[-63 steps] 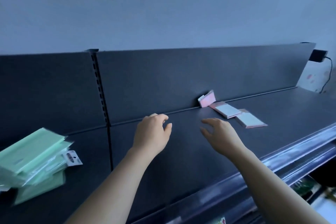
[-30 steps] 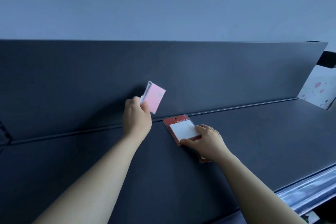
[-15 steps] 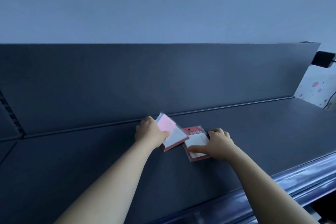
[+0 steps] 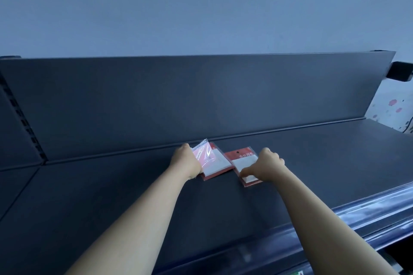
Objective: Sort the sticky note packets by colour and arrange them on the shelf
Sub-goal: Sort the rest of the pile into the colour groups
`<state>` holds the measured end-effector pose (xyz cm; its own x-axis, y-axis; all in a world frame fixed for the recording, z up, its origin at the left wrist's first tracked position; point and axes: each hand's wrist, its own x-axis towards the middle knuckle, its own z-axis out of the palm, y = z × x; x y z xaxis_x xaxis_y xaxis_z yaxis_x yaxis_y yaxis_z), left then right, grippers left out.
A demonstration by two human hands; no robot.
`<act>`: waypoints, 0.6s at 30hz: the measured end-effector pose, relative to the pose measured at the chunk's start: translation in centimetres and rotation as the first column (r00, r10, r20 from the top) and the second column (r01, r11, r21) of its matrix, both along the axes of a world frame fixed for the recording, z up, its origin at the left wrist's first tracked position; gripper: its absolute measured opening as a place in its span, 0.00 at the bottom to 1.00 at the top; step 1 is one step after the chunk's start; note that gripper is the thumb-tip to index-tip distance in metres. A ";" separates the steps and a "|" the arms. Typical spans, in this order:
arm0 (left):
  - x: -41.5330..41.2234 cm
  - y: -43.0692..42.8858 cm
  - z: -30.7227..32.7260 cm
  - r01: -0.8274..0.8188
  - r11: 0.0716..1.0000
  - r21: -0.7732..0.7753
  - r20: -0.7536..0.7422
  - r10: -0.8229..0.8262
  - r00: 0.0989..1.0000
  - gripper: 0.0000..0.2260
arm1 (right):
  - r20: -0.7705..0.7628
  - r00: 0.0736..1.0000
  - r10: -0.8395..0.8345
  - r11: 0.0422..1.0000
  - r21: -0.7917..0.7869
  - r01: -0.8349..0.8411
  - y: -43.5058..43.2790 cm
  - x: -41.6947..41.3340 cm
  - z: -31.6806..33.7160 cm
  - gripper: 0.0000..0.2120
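Packets of pink notes [image 4: 204, 156] sit clamped in the left hand [image 4: 186, 161], a red-backed packet [image 4: 240, 161] pinched under right hand [image 4: 267, 166] fingers alongside, probably to square the row.

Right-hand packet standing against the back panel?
No, the red-backed packet gripped by the right hand lies flat on the shelf, apart from the back panel.

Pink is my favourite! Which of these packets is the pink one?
The pink packet in the left hand, lying over a red-backed packet. The other packet, under the right hand, is red-backed too, with a white pad.
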<state>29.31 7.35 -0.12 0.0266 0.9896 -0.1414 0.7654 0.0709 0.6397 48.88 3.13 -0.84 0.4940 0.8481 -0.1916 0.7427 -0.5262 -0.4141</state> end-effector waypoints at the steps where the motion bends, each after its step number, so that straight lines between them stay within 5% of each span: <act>1: -0.1 -0.1 0.1 -0.007 1.000 -0.003 0.027 0.008 1.000 0.17 | -0.041 0.999 0.001 1.000 -0.002 -0.001 0.2 -0.1 0.0 0.42; 6: 0.0 -0.3 0.3 -0.040 0.998 -0.044 0.234 0.050 0.971 0.14 | -0.236 0.967 0.093 0.994 0.078 -0.076 0.3 -0.6 0.3 0.25; 18: -0.3 0.3 -0.6 -0.019 1.000 -0.013 0.364 0.022 0.931 0.12 | -0.553 0.797 0.242 0.905 0.425 0.020 0.8 -2.3 0.7 0.12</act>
<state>28.99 7.65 -0.76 0.0577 0.9892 -0.1347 0.4788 0.0909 0.8732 46.57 3.91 -0.16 0.2951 0.9542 -0.0500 0.3321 -0.1515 -0.9310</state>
